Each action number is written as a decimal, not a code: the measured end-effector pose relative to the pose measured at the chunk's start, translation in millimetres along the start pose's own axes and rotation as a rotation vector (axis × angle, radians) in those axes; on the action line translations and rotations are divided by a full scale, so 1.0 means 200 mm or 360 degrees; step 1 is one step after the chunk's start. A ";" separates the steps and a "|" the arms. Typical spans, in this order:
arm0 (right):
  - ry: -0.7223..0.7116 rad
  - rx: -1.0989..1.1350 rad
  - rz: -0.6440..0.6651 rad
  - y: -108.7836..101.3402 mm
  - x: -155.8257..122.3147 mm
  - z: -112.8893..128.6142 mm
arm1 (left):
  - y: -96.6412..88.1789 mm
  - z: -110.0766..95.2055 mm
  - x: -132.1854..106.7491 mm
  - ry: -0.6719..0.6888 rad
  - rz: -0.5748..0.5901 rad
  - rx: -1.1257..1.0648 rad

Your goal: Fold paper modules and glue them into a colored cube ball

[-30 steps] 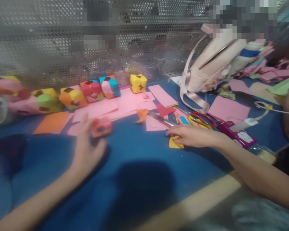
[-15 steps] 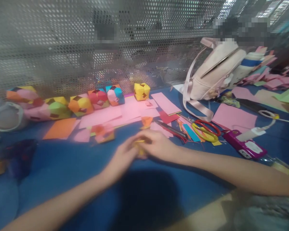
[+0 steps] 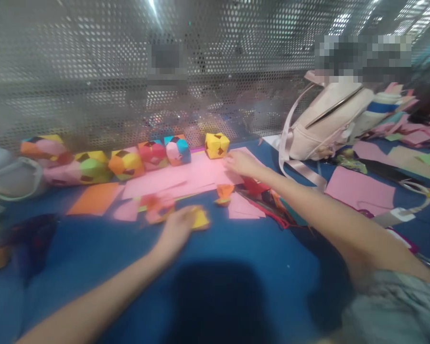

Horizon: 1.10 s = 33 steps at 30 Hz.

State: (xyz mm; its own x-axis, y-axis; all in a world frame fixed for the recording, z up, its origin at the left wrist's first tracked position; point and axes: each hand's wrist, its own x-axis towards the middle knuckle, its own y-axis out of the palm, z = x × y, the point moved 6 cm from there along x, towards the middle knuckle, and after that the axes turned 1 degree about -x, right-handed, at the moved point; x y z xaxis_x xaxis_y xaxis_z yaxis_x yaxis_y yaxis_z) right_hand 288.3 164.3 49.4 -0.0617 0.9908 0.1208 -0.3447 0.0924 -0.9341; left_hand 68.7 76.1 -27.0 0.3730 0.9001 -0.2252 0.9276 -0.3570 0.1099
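My left hand (image 3: 175, 231) is closed on a yellow folded paper piece (image 3: 200, 218), low over the blue mat (image 3: 236, 267). My right hand (image 3: 244, 163) reaches over the pink paper sheets (image 3: 197, 171), its blurred fingers drawn together; what they hold, if anything, is hidden. Just left of those fingertips sits a yellow folded paper cube (image 3: 217, 145). An orange folded piece (image 3: 224, 192) lies between my hands. Beside my left hand is a blurred pink and orange folded piece (image 3: 157, 208).
Several multicoloured paper balls (image 3: 127, 164) line the perforated metal wall (image 3: 111, 57). An orange sheet (image 3: 93, 198) lies at left. Dark-bladed scissors with red handles (image 3: 281, 220) lie under my right forearm. A pale backpack (image 3: 331, 119) and a pink sheet (image 3: 360, 193) are at right.
My hands were together around the yellow piece; now they are apart. The left keeps the piece and moves slightly left; the right has moved forward to the pink sheets. The view has shifted slightly.
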 end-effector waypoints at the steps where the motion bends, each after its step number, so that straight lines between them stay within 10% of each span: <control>1: 0.0045 -0.0043 -0.0007 0.02 0.05 -0.05 | -0.01 0.00 0.00 -0.0003 -0.0009 0.0002; 9: -0.0129 -0.0164 -0.0110 0.08 0.04 0.02 | 0.00 0.01 0.00 0.0013 0.0003 -0.0049; 18: -0.1145 -0.0059 -0.0377 0.06 -0.58 0.45 | 0.11 -0.13 -0.08 -0.0075 0.0152 -0.0600; 24: -0.1130 0.0389 -0.0441 0.07 -0.70 0.49 | 0.12 -0.10 -0.11 -0.0035 0.0169 -0.0395; 33: -0.0180 0.1043 -0.0180 0.13 -0.62 0.41 | 0.10 -0.11 -0.13 0.0193 0.0068 0.0077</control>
State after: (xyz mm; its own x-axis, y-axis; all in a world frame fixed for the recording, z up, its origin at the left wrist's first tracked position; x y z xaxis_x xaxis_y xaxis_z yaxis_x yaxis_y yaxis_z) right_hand 210.9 34.9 37.7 -0.0771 0.9588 0.2735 -0.8498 0.0803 -0.5209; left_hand 77.1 50.2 3.3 0.4098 0.9064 -0.1024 0.9119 -0.4045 0.0694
